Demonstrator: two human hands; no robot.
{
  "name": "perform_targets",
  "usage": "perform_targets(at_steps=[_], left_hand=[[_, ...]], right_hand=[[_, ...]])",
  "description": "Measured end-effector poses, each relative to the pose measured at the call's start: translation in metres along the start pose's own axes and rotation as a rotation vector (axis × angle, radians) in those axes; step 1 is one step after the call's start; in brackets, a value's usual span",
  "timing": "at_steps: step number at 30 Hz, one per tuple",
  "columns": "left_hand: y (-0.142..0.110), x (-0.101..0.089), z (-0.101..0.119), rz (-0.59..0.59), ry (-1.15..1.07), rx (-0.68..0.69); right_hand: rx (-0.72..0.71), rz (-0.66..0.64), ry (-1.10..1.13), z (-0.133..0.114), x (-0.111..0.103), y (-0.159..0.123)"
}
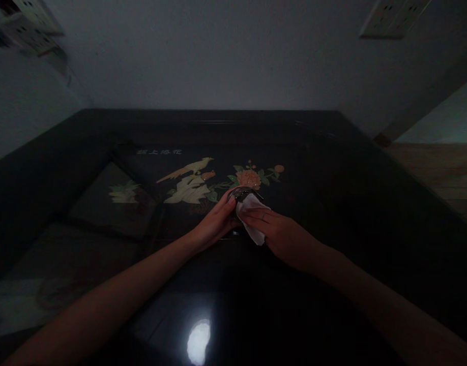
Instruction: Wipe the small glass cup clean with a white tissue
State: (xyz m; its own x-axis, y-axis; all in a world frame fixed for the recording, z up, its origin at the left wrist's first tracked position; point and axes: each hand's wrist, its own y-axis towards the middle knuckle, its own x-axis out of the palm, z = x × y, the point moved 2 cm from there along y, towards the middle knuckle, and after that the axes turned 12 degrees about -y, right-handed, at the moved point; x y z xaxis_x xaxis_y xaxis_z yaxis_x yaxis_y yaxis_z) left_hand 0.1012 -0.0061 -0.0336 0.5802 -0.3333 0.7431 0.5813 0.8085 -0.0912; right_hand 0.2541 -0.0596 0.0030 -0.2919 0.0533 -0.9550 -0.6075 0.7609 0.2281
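My left hand (220, 216) is closed around the side of a small dark, shiny object with a rounded edge (242, 192); its kind is hard to make out in the dim light. My right hand (281, 231) has its fingers pressed on a white tissue (255, 211), which lies against the near right side of that object. A ring shows on one right finger. Both hands meet over the middle of a glossy black table (279, 305). The lower part of the dark object is hidden by the hands and tissue.
Inlaid in the tabletop are a pale bird (190, 169), an orange flower (249, 179) and some characters (159, 152). A grey wall (218, 56) stands behind, with sockets (394, 19) at upper right and more sockets (29, 33) at upper left. Wooden floor (439, 173) shows at right.
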Motion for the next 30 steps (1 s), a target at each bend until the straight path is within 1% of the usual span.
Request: perform_targets(at_steps=[5,9,11,15,19,24,27,30], left_hand=[[0.0,-0.003,-0.001,-0.028,-0.002,-0.001],[0.0,-0.005,-0.001,-0.026,0.01,0.001],[0.0,-0.005,-0.001,-0.02,0.015,-0.004],[0.0,-0.004,0.0,-0.014,0.031,-0.016],[0.0,-0.003,0.0,-0.018,0.039,-0.014],[0.0,-0.003,-0.001,-0.009,0.019,-0.014],[0.001,-0.004,-0.002,-0.007,0.004,-0.012],[0.001,-0.005,-0.002,-0.025,0.004,-0.011]], right_hand=[[0.022,0.017,0.212,-0.008,-0.005,0.002],[0.037,0.047,0.277,-0.012,-0.004,0.003],[0.044,0.022,0.256,-0.011,-0.004,0.003],[0.035,-0.036,0.129,-0.006,-0.003,0.002],[0.03,-0.025,0.001,-0.002,-0.002,0.0],[0.053,-0.037,-0.143,-0.004,0.001,-0.001],[0.033,-0.039,-0.134,-0.008,0.001,0.001],[0.034,-0.035,-0.028,-0.012,0.0,0.002]])
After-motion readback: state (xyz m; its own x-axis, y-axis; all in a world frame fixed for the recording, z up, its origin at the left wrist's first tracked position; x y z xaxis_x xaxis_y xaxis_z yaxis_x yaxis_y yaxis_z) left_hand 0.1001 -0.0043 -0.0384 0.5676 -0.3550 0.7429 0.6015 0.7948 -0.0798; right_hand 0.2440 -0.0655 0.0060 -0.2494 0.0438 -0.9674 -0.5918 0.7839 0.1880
